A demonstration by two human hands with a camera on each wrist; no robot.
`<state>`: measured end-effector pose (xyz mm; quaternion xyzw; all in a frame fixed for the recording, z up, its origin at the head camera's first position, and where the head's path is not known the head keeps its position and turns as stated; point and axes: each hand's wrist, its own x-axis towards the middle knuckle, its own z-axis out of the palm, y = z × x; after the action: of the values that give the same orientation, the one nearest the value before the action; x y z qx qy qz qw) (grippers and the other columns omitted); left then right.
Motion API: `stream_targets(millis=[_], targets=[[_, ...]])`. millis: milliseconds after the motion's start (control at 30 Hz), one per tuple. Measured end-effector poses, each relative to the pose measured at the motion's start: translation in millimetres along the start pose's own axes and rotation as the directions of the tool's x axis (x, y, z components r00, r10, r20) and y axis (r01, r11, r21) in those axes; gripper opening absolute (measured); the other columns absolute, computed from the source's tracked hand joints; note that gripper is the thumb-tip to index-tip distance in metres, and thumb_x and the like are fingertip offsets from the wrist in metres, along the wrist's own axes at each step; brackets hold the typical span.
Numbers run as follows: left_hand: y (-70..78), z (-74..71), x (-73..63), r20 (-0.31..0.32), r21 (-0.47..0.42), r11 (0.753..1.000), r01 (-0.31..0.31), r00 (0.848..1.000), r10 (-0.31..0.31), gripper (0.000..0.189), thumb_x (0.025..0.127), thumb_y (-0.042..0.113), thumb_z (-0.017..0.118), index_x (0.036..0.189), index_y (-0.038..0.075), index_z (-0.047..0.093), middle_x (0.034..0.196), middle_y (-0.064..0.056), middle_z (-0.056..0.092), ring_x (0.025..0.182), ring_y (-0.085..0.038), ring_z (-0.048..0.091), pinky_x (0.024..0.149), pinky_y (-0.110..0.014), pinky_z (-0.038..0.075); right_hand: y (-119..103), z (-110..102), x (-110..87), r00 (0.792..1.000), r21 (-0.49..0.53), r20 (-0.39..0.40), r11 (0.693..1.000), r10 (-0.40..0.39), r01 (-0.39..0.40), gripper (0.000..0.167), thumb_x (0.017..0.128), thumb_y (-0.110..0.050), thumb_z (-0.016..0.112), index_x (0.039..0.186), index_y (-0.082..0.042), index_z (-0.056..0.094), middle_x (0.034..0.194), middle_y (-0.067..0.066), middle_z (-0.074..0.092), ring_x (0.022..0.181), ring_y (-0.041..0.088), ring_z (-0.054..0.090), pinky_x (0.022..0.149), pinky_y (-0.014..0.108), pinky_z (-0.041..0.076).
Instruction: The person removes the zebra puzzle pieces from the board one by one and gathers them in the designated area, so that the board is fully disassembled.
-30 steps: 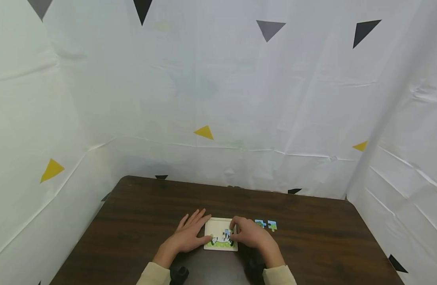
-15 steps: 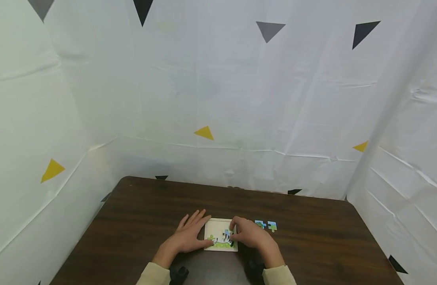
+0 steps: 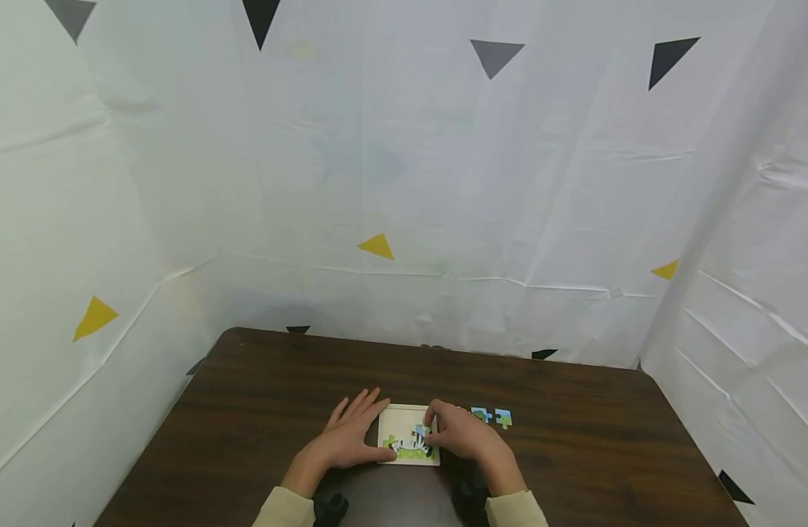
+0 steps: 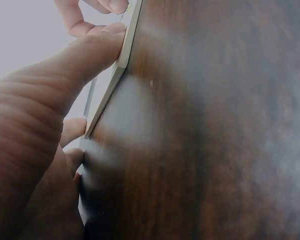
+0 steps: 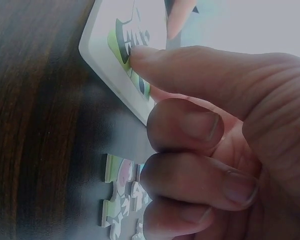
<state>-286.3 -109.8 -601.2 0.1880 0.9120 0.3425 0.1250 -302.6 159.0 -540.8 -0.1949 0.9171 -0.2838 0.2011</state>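
Puzzle board (image 3: 401, 417) sits mid-width on the dark wood-grain tabletop (image 3: 595, 439), short of its far edge; likely light, stiff and prone to slide, so brace its corners and take loose pieces (image 3: 503, 417) by their sides. Left hand (image 3: 347, 441) lies spread, thumb on the board's near-left corner; right hand (image 3: 468, 432) is curled, thumb and index seemingly pinching a zebra piece (image 5: 131, 36). White sheeting (image 3: 298, 183) with triangles (image 3: 496, 55) screens the tabletop's far, left and right edges.
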Motion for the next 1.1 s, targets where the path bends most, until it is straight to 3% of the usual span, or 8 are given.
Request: stream_targets(millis=[467, 833, 1100], targets=[[-10.2, 4.4, 4.6, -0.021, 0.009, 1.0, -0.017, 1.0, 0.017, 0.108, 0.086, 0.078, 0.074, 0.17, 0.022, 0.036, 0.181, -0.01, 0.02, 0.169, -0.038, 0.013, 0.132, -0.069, 0.001, -3.7, -1.4, 0.5, 1.0, 0.006, 0.0, 1.0, -0.001, 0.001, 0.022, 0.101, -0.018, 0.078, 0.112, -0.013, 0.059, 0.08, 0.002, 0.057, 0.063, 0.017, 0.05, 0.057, 0.033, 0.04], [3.5, -4.0, -0.9, 0.0, 0.019, 1.0, -0.009, 1.0, 0.009, 0.104, 0.09, 0.07, 0.076, 0.17, 0.018, 0.034, 0.181, -0.012, 0.02, 0.169, -0.038, 0.014, 0.132, -0.07, 0.003, -1.0, 0.8, 1.1, 1.0, 0.002, 0.005, 1.0, -0.007, 0.007, 0.022, 0.1, -0.016, 0.077, 0.105, -0.015, 0.056, 0.08, 0.002, 0.058, 0.063, 0.017, 0.049, 0.056, 0.034, 0.039], [2.6, -3.3, -2.3, 0.001, 0.0, 1.0, -0.017, 1.0, 0.017, 0.106, 0.088, 0.072, 0.076, 0.17, 0.017, 0.036, 0.181, -0.014, 0.021, 0.168, -0.041, 0.014, 0.131, -0.071, 0.002, -1.2, 1.6, 2.7, 0.999, -0.018, 0.033, 0.999, -0.038, 0.039, 0.01, 0.101, -0.016, 0.075, 0.099, -0.013, 0.065, 0.079, 0.0, 0.058, 0.063, 0.015, 0.048, 0.057, 0.033, 0.039]])
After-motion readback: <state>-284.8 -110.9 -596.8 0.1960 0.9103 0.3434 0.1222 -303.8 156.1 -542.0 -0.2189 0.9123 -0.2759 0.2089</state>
